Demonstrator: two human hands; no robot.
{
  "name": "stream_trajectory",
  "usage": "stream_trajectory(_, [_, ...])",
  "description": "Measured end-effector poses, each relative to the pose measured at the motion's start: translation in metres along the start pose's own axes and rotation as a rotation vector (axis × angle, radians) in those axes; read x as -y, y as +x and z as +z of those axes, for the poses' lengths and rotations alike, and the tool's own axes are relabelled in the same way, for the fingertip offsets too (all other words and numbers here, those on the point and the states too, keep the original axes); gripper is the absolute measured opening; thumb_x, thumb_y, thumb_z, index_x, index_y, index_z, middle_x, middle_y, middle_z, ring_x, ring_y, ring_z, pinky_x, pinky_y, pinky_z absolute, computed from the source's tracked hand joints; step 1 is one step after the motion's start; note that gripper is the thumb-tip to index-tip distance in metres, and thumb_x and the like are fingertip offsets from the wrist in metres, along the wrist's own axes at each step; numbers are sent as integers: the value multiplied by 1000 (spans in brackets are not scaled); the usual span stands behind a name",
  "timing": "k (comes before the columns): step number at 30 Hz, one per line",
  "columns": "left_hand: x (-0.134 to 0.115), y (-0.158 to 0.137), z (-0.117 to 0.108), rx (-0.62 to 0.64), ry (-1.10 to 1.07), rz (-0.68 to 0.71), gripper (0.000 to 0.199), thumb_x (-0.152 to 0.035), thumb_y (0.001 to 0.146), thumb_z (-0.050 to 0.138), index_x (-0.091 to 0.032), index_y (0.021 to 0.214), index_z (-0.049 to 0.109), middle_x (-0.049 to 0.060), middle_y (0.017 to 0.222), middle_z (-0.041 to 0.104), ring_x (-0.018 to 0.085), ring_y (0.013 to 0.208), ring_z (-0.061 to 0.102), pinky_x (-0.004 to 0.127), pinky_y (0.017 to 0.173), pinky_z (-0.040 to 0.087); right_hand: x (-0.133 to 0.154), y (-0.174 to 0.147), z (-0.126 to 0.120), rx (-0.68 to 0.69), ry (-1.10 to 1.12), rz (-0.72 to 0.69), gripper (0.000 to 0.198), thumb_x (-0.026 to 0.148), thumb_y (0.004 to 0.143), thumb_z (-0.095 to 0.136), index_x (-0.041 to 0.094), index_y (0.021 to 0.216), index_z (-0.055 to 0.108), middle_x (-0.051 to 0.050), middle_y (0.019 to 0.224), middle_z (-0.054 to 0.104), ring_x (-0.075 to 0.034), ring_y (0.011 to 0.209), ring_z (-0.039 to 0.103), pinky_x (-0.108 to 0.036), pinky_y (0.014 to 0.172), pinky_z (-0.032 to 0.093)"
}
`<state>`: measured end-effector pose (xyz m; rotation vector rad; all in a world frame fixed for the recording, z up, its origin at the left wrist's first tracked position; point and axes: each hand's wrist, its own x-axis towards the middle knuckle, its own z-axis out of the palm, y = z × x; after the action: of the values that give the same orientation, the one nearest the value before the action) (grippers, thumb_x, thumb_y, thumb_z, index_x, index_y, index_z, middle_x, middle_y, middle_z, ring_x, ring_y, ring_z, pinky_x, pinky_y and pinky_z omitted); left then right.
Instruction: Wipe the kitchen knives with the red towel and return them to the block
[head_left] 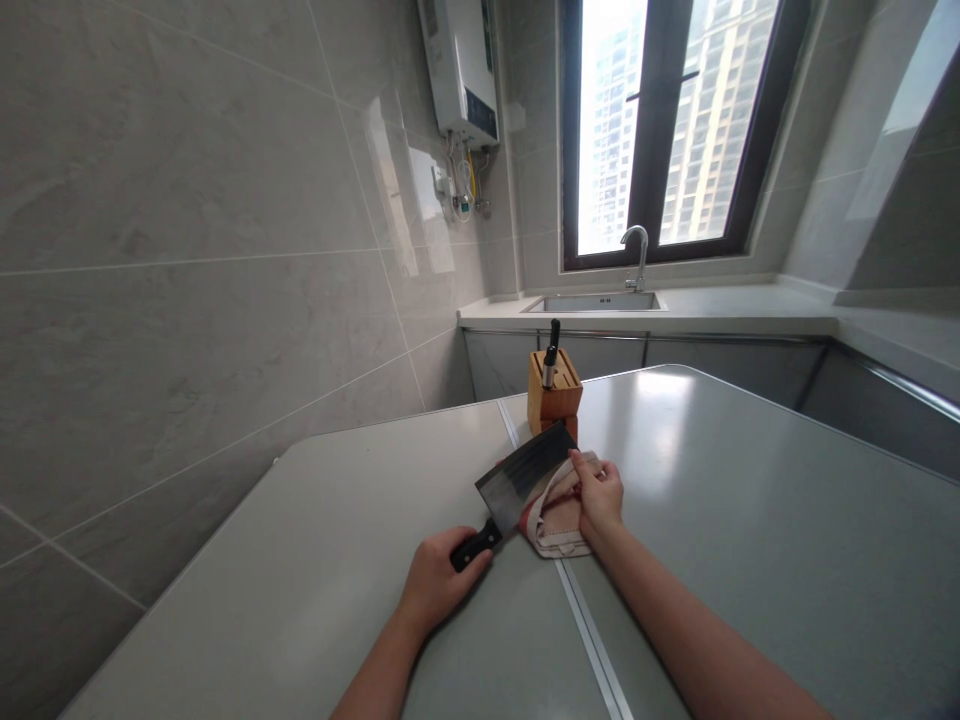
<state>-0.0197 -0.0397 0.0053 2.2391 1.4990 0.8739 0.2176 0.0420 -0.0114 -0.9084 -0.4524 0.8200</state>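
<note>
My left hand is wrapped round the black handle of a cleaver, whose broad dark blade points up and to the right above the table. In my right hand is a folded cloth, pale pink and white with some red, pinched at the blade's far lower edge. Part of the blade's lower edge is covered by the cloth. Just behind the blade tip stands a wooden knife block, with black-handled knives in its slots. The blade hides the block's lower front.
The light table has a metal seam running beneath the cloth. Beyond it is a counter with a sink and a faucet, below a window. A tiled wall rises at the left, with a water heater mounted farther back.
</note>
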Motion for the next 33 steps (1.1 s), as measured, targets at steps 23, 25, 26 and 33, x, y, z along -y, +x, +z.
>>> stream_trajectory(23, [-2,0,-2,-20,-24,0,24,-38,76,56,-20,87,67,3,75,69,17,67,61,24,64,47,-8,3,-3,10,-62,-33,44,49,55,73,22,67,40,10,51,49,-10,40,49,-19,33,37])
stream_trajectory(25, [-2,0,-2,-26,-26,6,23,-37,76,56,-20,86,67,2,74,69,16,65,60,24,63,47,-8,3,-2,10,-63,-33,44,49,56,73,22,68,40,10,51,50,-10,41,49,-19,33,37])
stream_trajectory(26, [-2,0,-2,-27,-26,10,23,-36,76,56,-19,86,67,2,73,69,16,64,60,23,63,47,-8,3,-2,11,-63,-33,44,48,56,73,22,68,41,9,51,50,-10,41,49,-19,33,37])
stream_trajectory(33, [-2,0,-1,-7,-20,-8,24,-37,76,56,-19,88,67,2,76,69,16,66,61,23,63,46,-7,4,-3,18,-78,-49,45,44,52,77,21,71,43,9,54,52,-10,44,51,-19,37,40])
